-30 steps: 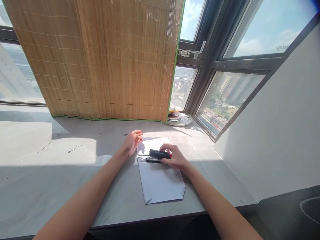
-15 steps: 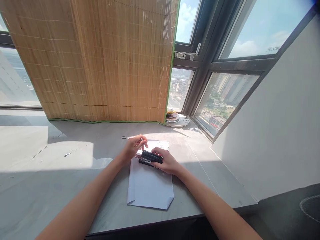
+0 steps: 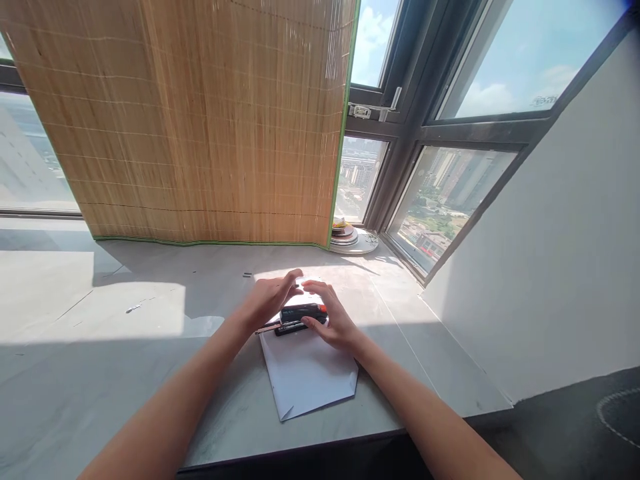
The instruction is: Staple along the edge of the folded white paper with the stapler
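A black stapler (image 3: 300,312) lies across the upper part of a white paper packet (image 3: 315,373), with a thin metal strip sticking out from its left end. My right hand (image 3: 334,319) is curved around the stapler's right end, thumb on the near side, forefinger raised above it. An orange-red spot shows on the stapler by the palm. My left hand (image 3: 273,297) hovers just left of and above the stapler, fingertips pinched together. Something tiny and dark appears at those fingertips, too small to name.
Two short dark strips (image 3: 247,275) lie on the pale stone counter (image 3: 220,393) beyond my left hand. Bits of silvery scrap (image 3: 134,309) are farther left. Stacked plates (image 3: 353,240) stand in the window corner, beside a hanging bamboo mat (image 3: 215,133).
The paper packet has turned, its near end swinging right. My left hand has come closer to the stapler, and my right forefinger has lifted off its top. The metal strip now shows more clearly.
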`<action>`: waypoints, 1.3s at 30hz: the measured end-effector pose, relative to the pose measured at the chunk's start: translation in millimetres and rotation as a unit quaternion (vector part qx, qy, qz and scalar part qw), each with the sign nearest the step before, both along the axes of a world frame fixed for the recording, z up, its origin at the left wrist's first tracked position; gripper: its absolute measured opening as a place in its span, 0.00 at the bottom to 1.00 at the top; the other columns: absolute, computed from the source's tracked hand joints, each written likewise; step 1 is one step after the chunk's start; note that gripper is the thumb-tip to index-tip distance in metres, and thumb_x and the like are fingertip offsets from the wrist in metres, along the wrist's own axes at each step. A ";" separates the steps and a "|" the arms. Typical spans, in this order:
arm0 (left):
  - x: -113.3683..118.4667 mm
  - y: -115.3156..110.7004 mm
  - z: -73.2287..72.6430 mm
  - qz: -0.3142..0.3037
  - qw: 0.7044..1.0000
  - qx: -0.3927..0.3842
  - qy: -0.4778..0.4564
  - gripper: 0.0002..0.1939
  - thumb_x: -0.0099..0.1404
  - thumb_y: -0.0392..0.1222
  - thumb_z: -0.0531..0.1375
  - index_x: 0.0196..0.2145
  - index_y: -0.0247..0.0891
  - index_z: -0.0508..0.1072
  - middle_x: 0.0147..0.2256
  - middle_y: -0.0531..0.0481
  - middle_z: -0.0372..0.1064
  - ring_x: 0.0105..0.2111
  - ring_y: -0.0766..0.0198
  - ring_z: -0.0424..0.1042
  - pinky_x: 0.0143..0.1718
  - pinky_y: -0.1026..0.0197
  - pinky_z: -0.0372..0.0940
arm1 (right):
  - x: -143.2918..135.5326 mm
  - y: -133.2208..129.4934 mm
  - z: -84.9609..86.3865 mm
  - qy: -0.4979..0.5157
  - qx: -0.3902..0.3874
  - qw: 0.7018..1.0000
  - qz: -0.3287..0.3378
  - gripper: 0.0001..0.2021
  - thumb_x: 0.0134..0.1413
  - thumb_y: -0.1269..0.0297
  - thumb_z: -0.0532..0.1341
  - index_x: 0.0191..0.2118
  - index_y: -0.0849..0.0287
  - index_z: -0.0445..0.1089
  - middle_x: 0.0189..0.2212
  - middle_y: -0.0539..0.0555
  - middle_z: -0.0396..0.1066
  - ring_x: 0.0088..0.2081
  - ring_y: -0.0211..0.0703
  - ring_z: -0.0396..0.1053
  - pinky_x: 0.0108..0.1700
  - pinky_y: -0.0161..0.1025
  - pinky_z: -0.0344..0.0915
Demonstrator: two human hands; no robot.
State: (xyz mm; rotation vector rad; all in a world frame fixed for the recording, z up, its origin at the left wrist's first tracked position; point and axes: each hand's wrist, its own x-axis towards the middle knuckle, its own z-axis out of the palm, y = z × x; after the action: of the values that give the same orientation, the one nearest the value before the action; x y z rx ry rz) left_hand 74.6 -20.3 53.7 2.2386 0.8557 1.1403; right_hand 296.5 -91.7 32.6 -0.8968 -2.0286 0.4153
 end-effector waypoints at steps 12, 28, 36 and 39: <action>-3.4 2.0 1.9 0.002 1.000 0.004 0.019 0.20 0.60 0.47 0.73 0.47 0.45 0.73 0.29 0.53 0.75 0.22 0.65 0.63 0.29 0.66 0.51 | -0.3 7.0 -2.8 -0.044 0.033 0.998 -0.022 0.31 0.67 0.62 0.62 0.72 0.42 0.57 0.68 0.55 0.63 0.66 0.56 0.61 0.66 0.58 0.58; -78.7 66.5 -45.8 0.253 0.966 -0.037 0.039 0.08 0.61 0.28 0.63 0.29 0.40 0.72 0.30 0.48 0.70 0.36 0.54 0.65 0.41 0.58 0.58 | 77.0 50.1 -57.8 -0.055 -0.085 0.907 -0.409 0.23 0.55 0.64 0.64 0.57 0.51 0.75 0.58 0.64 0.73 0.58 0.67 0.66 0.58 0.68 0.62; -49.1 52.3 -34.5 0.211 0.972 -0.068 -0.076 0.03 0.68 0.39 0.58 0.35 0.42 0.70 0.29 0.52 0.72 0.30 0.59 0.67 0.35 0.61 0.57 | 28.1 9.5 -4.0 0.026 -0.063 0.996 -0.062 0.16 0.66 0.55 0.61 0.56 0.53 0.73 0.54 0.57 0.74 0.53 0.51 0.71 0.54 0.48 0.69; -37.4 47.5 -32.7 0.179 0.976 -0.089 -0.081 0.09 0.71 0.43 0.56 0.37 0.42 0.76 0.27 0.53 0.69 0.28 0.61 0.66 0.34 0.62 0.58 | 8.4 2.2 -4.7 -0.036 -0.065 0.997 0.029 0.21 0.60 0.61 0.69 0.58 0.52 0.71 0.50 0.56 0.76 0.50 0.50 0.72 0.53 0.46 0.68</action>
State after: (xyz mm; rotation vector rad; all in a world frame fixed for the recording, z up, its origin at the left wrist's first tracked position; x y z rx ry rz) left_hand 37.2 27.2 21.0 1.8629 1.2737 1.3247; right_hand 304.9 -89.5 27.9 -0.9465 -2.1171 0.5589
